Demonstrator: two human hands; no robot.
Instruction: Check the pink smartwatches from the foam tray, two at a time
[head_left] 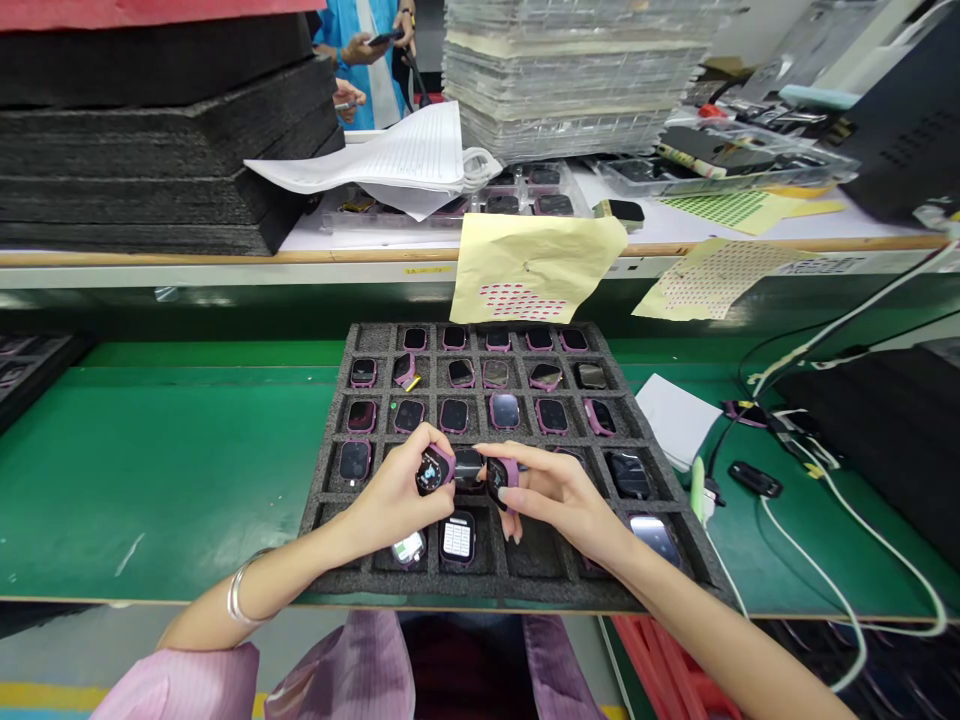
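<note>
My left hand (416,475) is closed on a purple smartwatch body (433,472), its round dial face lit. In my right hand (544,485) a second purple smartwatch body (499,478) is pinched between thumb and fingers, its screen also lit and turned partly sideways. Both watches are held a little apart above a black foam tray (324,515). Many tray compartments hold purple watch bodies, mostly with dark screens. Just below my hands lies a watch with a lit white grid screen (457,538). Left of it, another lit watch (409,546) is partly covered by my left arm.
Stacked black foam trays (135,150) and clear plastic trays (570,80) stand on the shelf. Yellow sticker sheets (536,260) hang over its edge. White cables (814,560) and a white paper (679,420) lie on the green table (187,480). Behind, a person holds a phone (385,38).
</note>
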